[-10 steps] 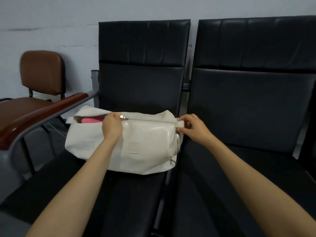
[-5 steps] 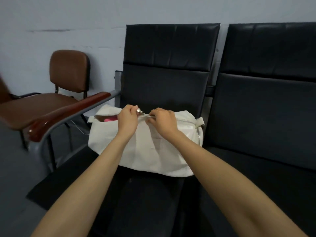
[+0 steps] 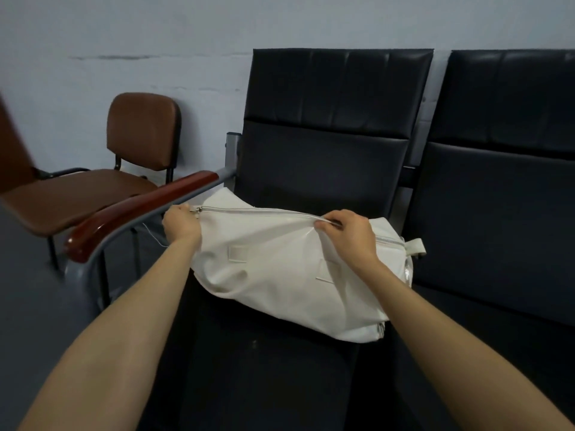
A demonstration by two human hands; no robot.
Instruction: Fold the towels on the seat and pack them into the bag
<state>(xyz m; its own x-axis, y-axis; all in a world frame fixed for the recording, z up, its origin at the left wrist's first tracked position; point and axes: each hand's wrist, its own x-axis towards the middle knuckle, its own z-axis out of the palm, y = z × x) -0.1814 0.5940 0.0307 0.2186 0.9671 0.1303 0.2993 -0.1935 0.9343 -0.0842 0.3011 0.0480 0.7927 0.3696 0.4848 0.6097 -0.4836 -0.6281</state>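
Head view: the white bag point(image 3: 280, 275) lies across the dark seat point(image 3: 264, 368), with its zip point(image 3: 258, 210) running along the top edge. The left hand point(image 3: 182, 223) is curled tight at the zip's left end, fingertips pinching the bag right by the metal pull point(image 3: 197, 209). The bag's body spreads to the right of and below that grip. The right hand point(image 3: 348, 234) pinches a ridge of fabric further along the zip, and the stretch between the two grips is taut and looks closed. Past the right hand's grip the bag runs on to a small tab point(image 3: 417, 245) beside the neighbouring seat point(image 3: 497, 213). Just left of the left hand runs a red-brown armrest point(image 3: 140, 209), and well beyond it stands a brown chair point(image 3: 93, 191)
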